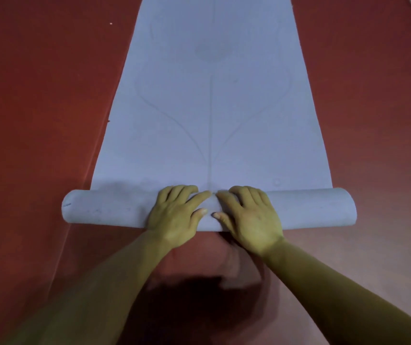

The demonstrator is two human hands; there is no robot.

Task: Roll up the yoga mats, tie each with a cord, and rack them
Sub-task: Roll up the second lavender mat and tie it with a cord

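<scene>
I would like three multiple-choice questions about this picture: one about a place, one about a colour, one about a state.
1. Where do the left hand and the right hand rest?
A) on a rack
B) on the rolled part of the yoga mat, near its middle
C) on the mat's flat part

2. What colour is the yoga mat?
A) pale blue
B) green
C) black

3. In what state is the mat?
A) fully rolled and tied
B) entirely flat
C) partly rolled, most of it flat

Answers:
1 B: both palms press on the roll, side by side.
2 A: it is pale blue against the red floor.
3 C: only the near end is rolled.
</scene>
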